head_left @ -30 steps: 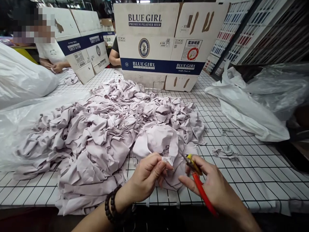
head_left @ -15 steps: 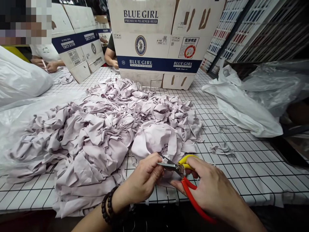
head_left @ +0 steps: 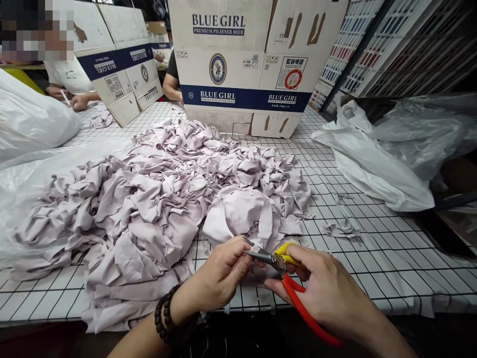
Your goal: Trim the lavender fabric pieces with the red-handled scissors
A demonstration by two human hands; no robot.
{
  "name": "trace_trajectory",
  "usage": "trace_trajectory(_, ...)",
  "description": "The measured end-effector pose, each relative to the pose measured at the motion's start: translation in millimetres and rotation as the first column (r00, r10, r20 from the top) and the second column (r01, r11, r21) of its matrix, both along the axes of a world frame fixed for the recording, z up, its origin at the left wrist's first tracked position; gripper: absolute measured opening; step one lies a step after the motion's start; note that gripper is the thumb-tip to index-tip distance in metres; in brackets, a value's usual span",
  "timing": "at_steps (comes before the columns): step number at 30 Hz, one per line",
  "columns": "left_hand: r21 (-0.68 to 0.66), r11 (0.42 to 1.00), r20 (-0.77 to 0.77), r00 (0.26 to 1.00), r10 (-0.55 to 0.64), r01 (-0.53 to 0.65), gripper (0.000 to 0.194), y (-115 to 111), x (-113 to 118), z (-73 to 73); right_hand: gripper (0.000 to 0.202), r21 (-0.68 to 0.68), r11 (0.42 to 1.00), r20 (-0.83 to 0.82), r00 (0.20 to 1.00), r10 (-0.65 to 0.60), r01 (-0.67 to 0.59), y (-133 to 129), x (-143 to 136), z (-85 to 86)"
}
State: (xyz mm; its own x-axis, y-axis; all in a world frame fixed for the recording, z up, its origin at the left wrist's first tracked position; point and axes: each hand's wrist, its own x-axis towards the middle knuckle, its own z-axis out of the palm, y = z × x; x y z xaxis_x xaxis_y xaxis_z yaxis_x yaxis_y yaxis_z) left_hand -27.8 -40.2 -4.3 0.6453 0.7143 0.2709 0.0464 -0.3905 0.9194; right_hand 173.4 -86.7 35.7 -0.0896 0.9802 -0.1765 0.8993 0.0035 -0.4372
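Head view, right grip (head_left: 323,283) curled, holding scissors (head_left: 278,262)

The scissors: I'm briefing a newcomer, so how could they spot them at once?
Start at the largest Blue Girl carton on the gridded table, then come forward to the heap of pale mauve cloth. At its near edge, the right hand holds the scissors, blades pointing toward the left hand. One yellow and one red handle set them apart from the pale cloth.
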Motion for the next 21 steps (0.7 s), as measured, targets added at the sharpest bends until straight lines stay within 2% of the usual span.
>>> trace_trajectory(8, 0.001, 1.0, 0.02, 1.0, 0.011, -0.011, 0.03, 1, 1, 4.2, 0.033, 0.025, 1.0, -0.02, 1.0, -0.01, 0.011, -1, -1, -4.3)
trace_trajectory(14, -0.041, 0.999, 0.005, 1.0, -0.008, 0.008, 0.033, 1, -1, 4.0, 0.031, 0.029, 1.0, -0.099, 0.995, -0.001, 0.004, -1, -1, -8.9)
trace_trajectory(21, -0.078, 0.997, -0.019, 0.999, -0.032, 0.03, 0.038, 1, -4, 3.0, 0.031, 0.14, 0.99, -0.122, 0.992, 0.039, -0.021, 0, 2, -14.5)
